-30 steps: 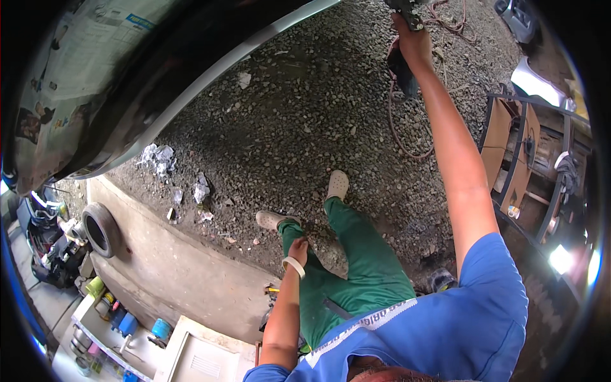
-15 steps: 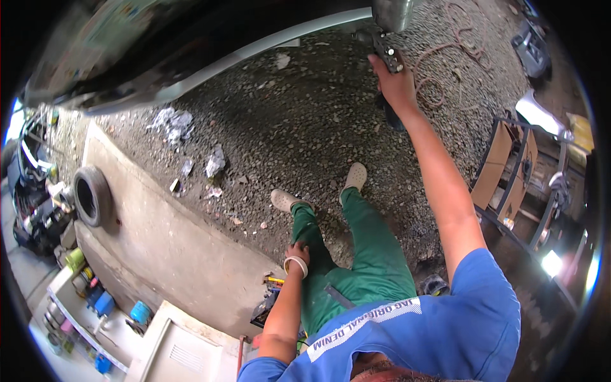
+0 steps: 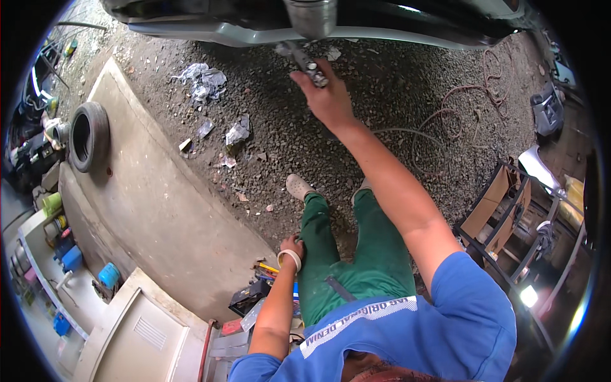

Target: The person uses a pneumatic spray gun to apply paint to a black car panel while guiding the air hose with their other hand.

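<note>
My right hand is stretched forward and closed round the handle of a spray gun. A metal cup sits on top of the gun, in front of the dark body panel of a car. The car's pale lower trim runs just beyond the gun. A thin air hose trails off to the right from behind my forearm. My left hand, with a pale band at the wrist, hangs against my left thigh. Nothing shows in it, and its fingers look loosely bent and apart.
Gravel lies underfoot, with crumpled plastic and scraps on it. To the left run a concrete ledge and a tyre. A metal frame with cardboard stands at right, near coiled hose. Tools lie by my left arm.
My right hand has swung left with the spray gun, along the car. My view has turned, so the car's lower edge now runs nearly level across the top. My left hand stays by the thigh.
</note>
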`<state>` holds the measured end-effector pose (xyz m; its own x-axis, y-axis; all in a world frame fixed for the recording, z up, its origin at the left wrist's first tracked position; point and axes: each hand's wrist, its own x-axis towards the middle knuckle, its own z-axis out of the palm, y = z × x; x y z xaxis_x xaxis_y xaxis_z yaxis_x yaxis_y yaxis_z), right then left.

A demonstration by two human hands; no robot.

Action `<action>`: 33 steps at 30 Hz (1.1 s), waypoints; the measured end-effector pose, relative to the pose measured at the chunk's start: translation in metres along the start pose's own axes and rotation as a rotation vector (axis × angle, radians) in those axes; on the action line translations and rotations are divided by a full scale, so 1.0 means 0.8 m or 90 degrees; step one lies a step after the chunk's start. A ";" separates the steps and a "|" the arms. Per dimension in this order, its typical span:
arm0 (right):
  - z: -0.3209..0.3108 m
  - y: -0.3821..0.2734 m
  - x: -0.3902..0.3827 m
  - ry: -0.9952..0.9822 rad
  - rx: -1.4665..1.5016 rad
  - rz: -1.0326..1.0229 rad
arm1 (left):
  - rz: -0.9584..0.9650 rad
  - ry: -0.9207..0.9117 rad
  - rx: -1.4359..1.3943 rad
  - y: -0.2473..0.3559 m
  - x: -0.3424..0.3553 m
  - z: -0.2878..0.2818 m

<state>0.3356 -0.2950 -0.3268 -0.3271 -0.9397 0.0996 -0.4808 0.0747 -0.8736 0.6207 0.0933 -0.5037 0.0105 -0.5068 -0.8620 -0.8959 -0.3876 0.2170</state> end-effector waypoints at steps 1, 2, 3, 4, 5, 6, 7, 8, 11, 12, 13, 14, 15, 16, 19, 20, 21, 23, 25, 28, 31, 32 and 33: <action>0.005 -0.008 -0.002 -0.046 0.034 0.053 | -0.008 0.019 -0.006 -0.002 -0.002 -0.001; 0.003 -0.014 -0.005 -0.046 0.030 0.054 | -0.006 0.016 -0.007 -0.003 -0.003 -0.003; 0.001 -0.021 -0.006 -0.091 0.084 0.081 | -0.011 0.022 -0.021 -0.007 -0.002 -0.002; -0.006 -0.026 -0.007 -0.134 0.137 0.108 | -0.015 0.029 -0.034 -0.010 -0.001 -0.001; -0.015 -0.031 -0.009 -0.135 0.170 0.116 | -0.019 0.015 -0.030 -0.013 -0.001 0.001; -0.030 -0.021 -0.007 -0.128 0.161 0.117 | -0.010 0.010 -0.029 -0.008 0.000 0.002; -0.047 -0.008 -0.005 -0.110 0.103 0.108 | -0.025 0.003 -0.020 -0.003 0.001 0.004; -0.068 0.004 -0.003 -0.092 0.046 0.099 | -0.040 -0.003 -0.010 0.004 0.001 0.008; -0.148 0.038 0.004 -0.038 0.006 0.102 | -0.035 0.002 0.002 0.037 0.000 0.014; -0.179 0.057 0.005 -0.032 0.001 0.105 | -0.034 0.005 0.013 0.048 -0.001 0.017; -0.212 0.080 0.011 0.006 -0.036 0.086 | -0.033 -0.010 0.011 0.062 0.003 0.022; -0.248 0.104 0.017 0.043 -0.074 0.067 | -0.025 -0.016 0.016 0.078 0.005 0.029; -0.280 0.119 0.021 0.046 -0.075 0.068 | -0.013 -0.013 0.016 0.092 0.006 0.034; -0.313 0.131 0.025 0.051 -0.081 0.111 | -0.001 -0.011 0.018 0.109 0.005 0.040; -0.407 0.168 0.042 0.084 -0.073 0.191 | 0.018 -0.003 0.012 0.157 0.006 0.059; -0.435 0.181 0.049 0.105 -0.060 0.224 | 0.029 0.003 -0.004 0.172 0.007 0.066; -0.465 0.200 0.054 0.109 -0.058 0.229 | 0.029 0.001 0.003 0.187 0.007 0.072; -0.525 0.236 0.071 0.166 -0.076 0.242 | 0.050 0.025 0.013 0.226 0.008 0.086; -0.572 0.259 0.088 0.189 -0.098 0.248 | 0.059 0.026 0.006 0.247 0.012 0.100; -0.645 0.303 0.113 0.233 -0.119 0.250 | 0.093 0.031 -0.030 0.276 0.022 0.118; -0.709 0.338 0.129 0.282 -0.147 0.257 | 0.121 0.042 -0.052 0.303 0.025 0.126; -0.725 0.343 0.133 0.308 -0.179 0.263 | 0.127 0.048 -0.050 0.309 0.024 0.125; -0.733 0.342 0.139 0.309 -0.175 0.264 | 0.126 0.052 -0.048 0.309 0.025 0.123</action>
<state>-0.3093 -0.1831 -0.2755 -0.8242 -0.5648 0.0412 -0.4053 0.5374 -0.7395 0.3555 0.0629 -0.5120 -0.1239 -0.6379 -0.7601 -0.8486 -0.3289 0.4144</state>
